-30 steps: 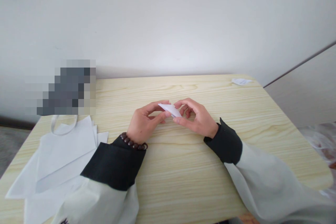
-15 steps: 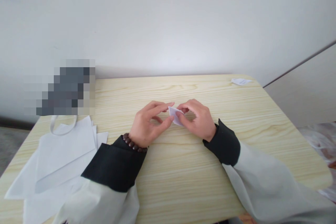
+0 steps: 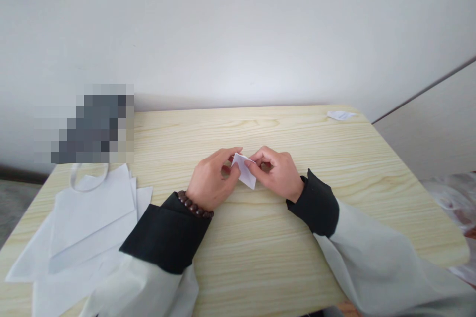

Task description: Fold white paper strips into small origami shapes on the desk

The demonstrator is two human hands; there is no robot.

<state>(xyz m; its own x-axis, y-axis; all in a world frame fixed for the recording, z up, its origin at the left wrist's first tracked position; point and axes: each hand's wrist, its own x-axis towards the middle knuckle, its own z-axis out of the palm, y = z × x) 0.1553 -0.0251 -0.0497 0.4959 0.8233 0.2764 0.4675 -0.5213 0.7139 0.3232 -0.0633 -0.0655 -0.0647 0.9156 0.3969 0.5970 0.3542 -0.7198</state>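
the left hand (image 3: 213, 178) and the right hand (image 3: 280, 172) both grasp a small, folded white paper piece (image 3: 246, 174), pinched between thumbs and fingers over the middle of the pale, wood-grained table (image 3: 260, 257). flat white paper sheets (image 3: 92, 218) overlap at the table's left.

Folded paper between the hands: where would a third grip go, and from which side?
Likely best: pinch the folded paper at its near corner, from the person's side. That corner juts out uncovered, while the left hand is at the left edge and the right hand at the right. It looks thin and flat, so pinch across its faces.
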